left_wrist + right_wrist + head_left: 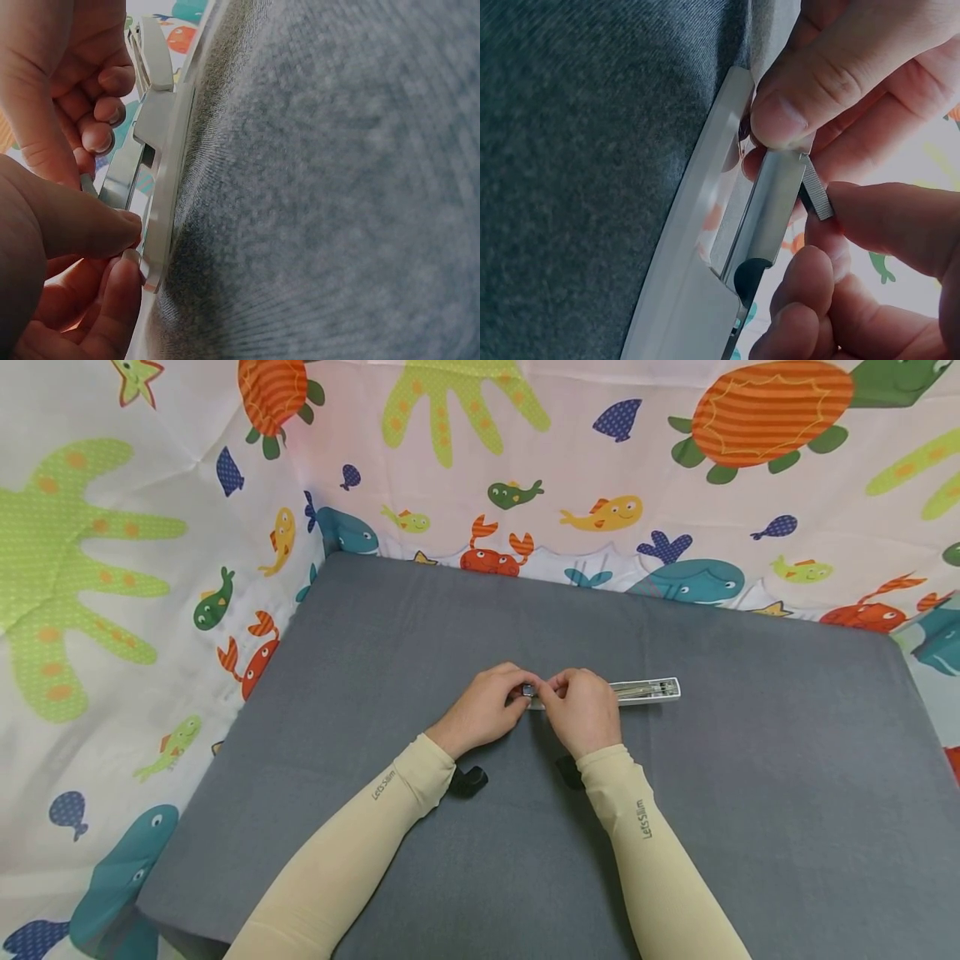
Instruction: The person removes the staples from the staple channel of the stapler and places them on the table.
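A white stapler (647,692) lies opened out on the grey cloth, its lid swung back to the right. In the right wrist view its metal magazine (769,214) angles up from the white base (676,232). My left hand (480,703) pinches the front end of the magazine between thumb and fingers. Just beside it, my right hand (587,710) pinches a short ridged strip of staples (817,191), which stands tilted against the magazine's end. In the left wrist view the left thumb (86,225) covers part of the stapler's front.
The grey-covered table (390,635) spreads around both hands. Cloth printed with sea animals (450,468) hangs behind it and along the left side. Black wrist-camera mounts (469,782) stick out from the beige sleeves (360,852).
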Demonstrator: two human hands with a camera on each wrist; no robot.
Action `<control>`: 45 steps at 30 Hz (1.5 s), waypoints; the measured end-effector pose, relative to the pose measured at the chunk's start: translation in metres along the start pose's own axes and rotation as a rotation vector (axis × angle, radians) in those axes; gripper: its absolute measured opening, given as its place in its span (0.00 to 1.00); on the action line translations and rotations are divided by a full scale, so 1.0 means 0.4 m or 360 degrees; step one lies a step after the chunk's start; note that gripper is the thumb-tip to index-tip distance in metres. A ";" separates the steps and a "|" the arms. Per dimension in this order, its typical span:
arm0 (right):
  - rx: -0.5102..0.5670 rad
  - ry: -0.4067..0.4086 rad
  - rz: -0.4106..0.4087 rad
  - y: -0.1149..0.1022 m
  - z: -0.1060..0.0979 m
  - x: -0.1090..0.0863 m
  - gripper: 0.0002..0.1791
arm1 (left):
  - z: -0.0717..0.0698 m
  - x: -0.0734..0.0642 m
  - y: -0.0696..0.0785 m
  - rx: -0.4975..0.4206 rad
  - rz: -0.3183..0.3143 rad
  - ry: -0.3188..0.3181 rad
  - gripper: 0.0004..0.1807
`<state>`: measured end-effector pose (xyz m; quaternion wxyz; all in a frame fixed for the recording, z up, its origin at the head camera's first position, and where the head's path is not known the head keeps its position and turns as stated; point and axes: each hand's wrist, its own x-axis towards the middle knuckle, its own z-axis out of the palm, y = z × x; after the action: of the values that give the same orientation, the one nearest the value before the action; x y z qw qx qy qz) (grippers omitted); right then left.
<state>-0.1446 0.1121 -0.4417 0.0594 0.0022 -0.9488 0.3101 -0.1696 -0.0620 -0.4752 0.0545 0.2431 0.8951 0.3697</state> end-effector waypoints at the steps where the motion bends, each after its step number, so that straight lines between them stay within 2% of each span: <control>1: 0.0008 -0.0007 0.0005 -0.001 0.001 0.000 0.16 | 0.000 -0.001 0.000 -0.0002 -0.0004 -0.0001 0.16; 15: 0.0030 -0.0023 -0.0002 -0.007 0.003 -0.003 0.16 | -0.001 -0.005 -0.004 -0.0010 -0.0002 0.0003 0.16; 21: 0.0041 -0.0045 0.0044 0.012 -0.012 -0.004 0.15 | 0.002 -0.007 0.002 -0.0011 -0.0018 -0.0002 0.17; 25: 0.0059 0.0006 0.0108 0.032 -0.040 -0.009 0.16 | 0.001 -0.005 0.009 0.0010 -0.0026 -0.0005 0.17; 34: 0.0081 0.0117 0.0223 0.110 -0.118 -0.048 0.15 | -0.001 -0.004 0.022 0.0060 -0.0020 0.0006 0.18; 40: 0.0097 0.0156 0.0273 0.180 -0.174 -0.089 0.15 | -0.015 -0.023 0.021 0.0090 -0.0075 -0.0009 0.21; 45: 0.0075 0.0188 0.0415 0.251 -0.241 -0.120 0.20 | -0.033 -0.042 0.016 0.0072 -0.0133 -0.0026 0.25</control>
<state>-0.0904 0.2482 -0.4290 0.0744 -0.1380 -0.9284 0.3370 -0.1562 -0.0744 -0.4625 0.0715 0.2097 0.9122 0.3448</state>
